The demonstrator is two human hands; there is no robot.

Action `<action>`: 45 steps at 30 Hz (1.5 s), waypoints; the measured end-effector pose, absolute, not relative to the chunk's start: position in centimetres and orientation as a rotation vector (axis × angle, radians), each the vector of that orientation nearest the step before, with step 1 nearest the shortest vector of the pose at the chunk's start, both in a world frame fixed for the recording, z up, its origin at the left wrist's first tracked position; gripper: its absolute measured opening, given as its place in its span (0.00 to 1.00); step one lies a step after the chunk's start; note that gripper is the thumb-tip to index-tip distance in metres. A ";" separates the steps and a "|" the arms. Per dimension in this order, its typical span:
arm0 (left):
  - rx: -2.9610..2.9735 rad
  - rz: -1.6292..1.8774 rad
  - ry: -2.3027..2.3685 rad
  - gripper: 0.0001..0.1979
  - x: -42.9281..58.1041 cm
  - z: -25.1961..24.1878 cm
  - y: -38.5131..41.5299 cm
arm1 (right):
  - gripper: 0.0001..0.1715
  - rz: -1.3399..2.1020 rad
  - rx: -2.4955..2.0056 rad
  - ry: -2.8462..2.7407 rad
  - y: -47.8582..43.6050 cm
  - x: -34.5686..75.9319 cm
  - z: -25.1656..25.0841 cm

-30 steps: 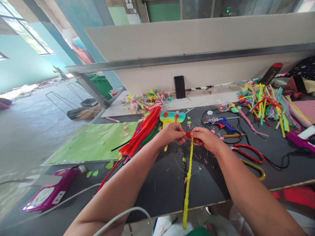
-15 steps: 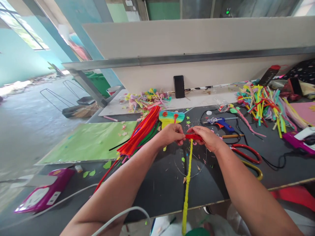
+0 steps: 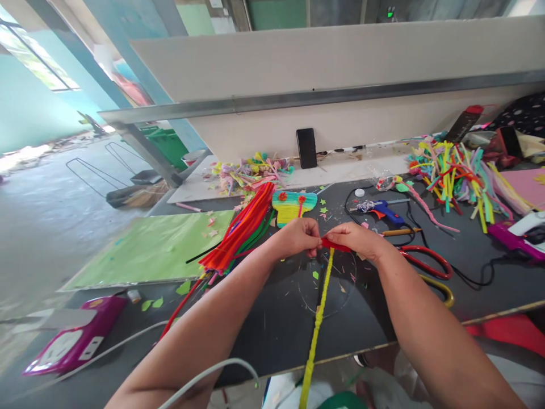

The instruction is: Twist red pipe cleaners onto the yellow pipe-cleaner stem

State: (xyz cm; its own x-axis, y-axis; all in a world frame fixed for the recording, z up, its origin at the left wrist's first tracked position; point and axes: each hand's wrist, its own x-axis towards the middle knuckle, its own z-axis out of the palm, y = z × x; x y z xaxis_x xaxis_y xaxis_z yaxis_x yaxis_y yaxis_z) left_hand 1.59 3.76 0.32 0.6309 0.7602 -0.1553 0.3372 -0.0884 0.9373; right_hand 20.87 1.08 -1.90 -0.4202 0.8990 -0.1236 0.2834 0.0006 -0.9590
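Observation:
My left hand (image 3: 301, 236) pinches one end of a short bundle of red pipe cleaner (image 3: 335, 245). The fingers of my right hand (image 3: 356, 238) are closed on its other end, and they hide part of it. From beneath the red piece a long twisted strand of yellow pipe cleaner (image 3: 317, 326) runs down past the table's near edge. Just beyond my hands lies a flat piece in yellow and blue pipe cleaner (image 3: 290, 210) with red flowers on it. A thick bundle of red and orange pipe cleaners (image 3: 242, 230) rests left of my left hand.
To the right lie a blue glue gun (image 3: 385, 213), red-handled scissors (image 3: 430, 264) and a heap of mixed pipe cleaners (image 3: 455, 176). A green sheet (image 3: 149, 250) and a purple power strip (image 3: 79, 335) are on the left. A phone (image 3: 306, 149) leans at the back.
My right hand has shifted a little, and the red piece now tilts down to the right. The lower end of the yellow strand has swung left. The whole view has shifted slightly.

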 end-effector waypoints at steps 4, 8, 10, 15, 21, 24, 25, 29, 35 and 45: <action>1.707 0.427 0.911 0.05 1.5 1.1 3.5 | 0.20 1.442 -1.203 -1.717 1.1 21.2 -1.8; 1.731 0.389 0.885 0.06 1.3 1.7 3.4 | 0.19 1.500 -1.164 -1.694 0.9 21.5 -1.6; 1.736 0.390 0.874 0.06 1.2 1.9 3.4 | 0.19 1.525 -1.137 -1.705 0.7 21.7 -1.3; 1.726 0.410 0.859 0.06 1.0 2.2 3.3 | 0.17 1.592 -1.094 -1.762 0.2 22.2 -0.4; 1.664 0.429 0.842 0.09 0.9 2.3 3.3 | 0.15 1.593 -1.139 -1.713 0.3 22.2 -0.3; 1.681 0.397 0.778 0.10 0.7 2.2 3.6 | 0.13 1.589 -1.174 -1.641 0.4 22.0 -0.4; 1.709 0.381 0.761 0.10 0.5 2.1 3.8 | 0.13 1.593 -1.182 -1.621 0.4 21.9 -0.4; 1.870 0.333 0.729 0.08 0.1 2.1 4.2 | 0.10 1.593 -1.214 -1.577 0.5 21.7 -0.3; 1.797 0.360 0.769 0.08 0.5 2.4 3.9 | 0.10 1.610 -1.188 -1.571 0.5 21.6 -0.3; 1.677 0.410 0.890 0.06 1.1 2.1 3.6 | 0.11 1.632 -1.203 -1.555 0.2 21.4 0.1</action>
